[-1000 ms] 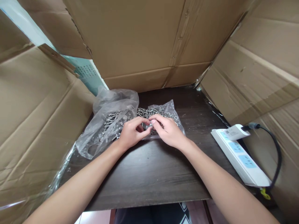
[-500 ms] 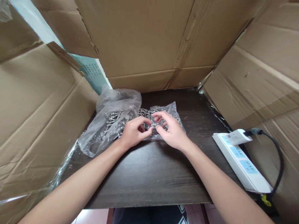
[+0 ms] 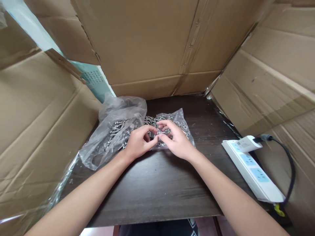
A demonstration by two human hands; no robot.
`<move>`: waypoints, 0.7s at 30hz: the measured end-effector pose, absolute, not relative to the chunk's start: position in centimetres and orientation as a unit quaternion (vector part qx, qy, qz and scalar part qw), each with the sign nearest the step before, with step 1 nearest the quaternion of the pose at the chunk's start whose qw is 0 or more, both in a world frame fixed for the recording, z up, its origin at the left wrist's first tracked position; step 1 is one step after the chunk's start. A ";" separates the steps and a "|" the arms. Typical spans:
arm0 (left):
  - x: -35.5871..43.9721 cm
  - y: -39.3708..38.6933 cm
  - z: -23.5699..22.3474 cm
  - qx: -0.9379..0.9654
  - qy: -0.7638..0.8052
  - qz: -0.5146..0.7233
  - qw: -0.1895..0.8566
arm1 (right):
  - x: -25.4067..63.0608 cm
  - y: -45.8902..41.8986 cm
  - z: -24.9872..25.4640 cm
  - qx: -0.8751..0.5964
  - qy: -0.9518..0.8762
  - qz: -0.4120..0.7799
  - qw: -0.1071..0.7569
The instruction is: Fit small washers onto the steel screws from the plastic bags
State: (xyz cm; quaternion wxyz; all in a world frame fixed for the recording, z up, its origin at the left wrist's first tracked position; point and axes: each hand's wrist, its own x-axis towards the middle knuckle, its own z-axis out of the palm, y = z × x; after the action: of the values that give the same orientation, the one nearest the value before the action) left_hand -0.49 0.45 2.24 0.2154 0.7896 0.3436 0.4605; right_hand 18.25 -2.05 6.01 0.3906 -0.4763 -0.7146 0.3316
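1. The left hand (image 3: 137, 144) and right hand (image 3: 176, 141) meet fingertip to fingertip over the bags (image 3: 169, 123).
2. Both pinch one small screw (image 3: 161, 132) between them.
3. The screw lies sideways, from hand to hand, equally near both.

1. One head-worn camera looks forward and down, close over the dark table (image 3: 157, 190).
2. Cardboard walls (image 3: 147, 42) close off the far, left and right sides.
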 end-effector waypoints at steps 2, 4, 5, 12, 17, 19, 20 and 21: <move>-0.5 0.4 2.3 0.791 0.341 0.461 0.214 | 18.1 -2.1 6.0 -0.477 -0.703 0.361 0.384; -0.4 0.4 2.3 0.791 0.340 0.463 0.211 | 18.1 -2.2 5.9 -0.473 -0.693 0.382 0.386; -0.4 0.4 2.4 0.791 0.340 0.463 0.209 | 18.1 -2.2 5.8 -0.472 -0.688 0.389 0.391; -0.3 0.5 2.4 0.796 0.337 0.461 0.201 | 18.5 -1.7 5.2 -0.472 -0.670 0.411 0.399; -0.2 0.4 2.2 0.784 0.336 0.468 0.233 | 18.5 -1.6 5.7 -0.490 -0.681 0.385 0.385; -0.2 0.3 2.2 0.779 0.335 0.470 0.244 | 18.5 -1.5 5.7 -0.490 -0.681 0.374 0.395; -0.2 0.3 2.2 0.776 0.335 0.472 0.249 | 18.6 -1.5 5.7 -0.485 -0.680 0.375 0.401; -0.2 0.3 2.2 0.773 0.334 0.475 0.254 | 18.6 -1.4 5.6 -0.478 -0.680 0.380 0.406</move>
State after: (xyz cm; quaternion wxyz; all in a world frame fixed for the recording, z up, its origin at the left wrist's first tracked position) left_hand -0.17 0.31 2.24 0.2541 0.7734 0.3342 0.4750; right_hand 18.61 -1.45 5.60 0.4057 -0.4783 -0.6800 0.3798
